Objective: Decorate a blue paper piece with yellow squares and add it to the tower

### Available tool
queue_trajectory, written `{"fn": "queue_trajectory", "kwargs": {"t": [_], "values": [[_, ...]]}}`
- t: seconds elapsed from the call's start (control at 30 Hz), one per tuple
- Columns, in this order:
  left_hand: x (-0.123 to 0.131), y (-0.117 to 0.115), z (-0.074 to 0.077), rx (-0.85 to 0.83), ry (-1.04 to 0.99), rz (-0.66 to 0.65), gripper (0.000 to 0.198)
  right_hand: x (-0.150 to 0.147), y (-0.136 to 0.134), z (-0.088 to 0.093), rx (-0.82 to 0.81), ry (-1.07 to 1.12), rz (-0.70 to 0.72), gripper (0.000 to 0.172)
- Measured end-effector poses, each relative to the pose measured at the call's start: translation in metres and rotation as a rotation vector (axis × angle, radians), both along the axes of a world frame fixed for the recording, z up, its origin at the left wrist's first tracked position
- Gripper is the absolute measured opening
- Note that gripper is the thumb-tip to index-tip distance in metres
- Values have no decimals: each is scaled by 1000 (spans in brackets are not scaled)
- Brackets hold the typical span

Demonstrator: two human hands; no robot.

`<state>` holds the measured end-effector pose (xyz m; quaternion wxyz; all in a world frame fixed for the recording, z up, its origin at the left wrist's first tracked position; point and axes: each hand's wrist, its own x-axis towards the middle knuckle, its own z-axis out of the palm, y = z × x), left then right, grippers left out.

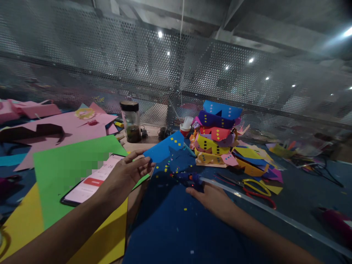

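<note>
My left hand [128,174] pinches the lower left end of a blue paper piece [162,151], which has a notch and a few small yellow squares on it. My right hand [216,198] is closed around a blue glue gun [196,179], its nozzle pointing left toward scattered paper bits [166,169]. A long, clear glue stick [255,205] runs out from the back of the gun to the lower right. The paper is held above the dark blue tabletop [176,223], apart from the nozzle.
Decorated paper crowns [217,146] are stacked at the back right, near scissors [257,187] with yellow and red handles. On the left, a phone [95,181] lies on green paper [63,161]. A lidded jar [132,123] stands behind, before a perforated metal screen [154,62].
</note>
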<state>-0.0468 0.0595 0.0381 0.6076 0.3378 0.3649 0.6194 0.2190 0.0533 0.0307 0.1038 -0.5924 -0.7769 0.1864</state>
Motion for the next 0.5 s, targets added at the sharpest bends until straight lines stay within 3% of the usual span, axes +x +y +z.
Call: {"fn": "queue_trajectory", "kwargs": {"t": [0.5], "values": [[1, 0, 3, 2, 3, -2, 26, 0, -1, 1, 26, 22, -5, 42]]}}
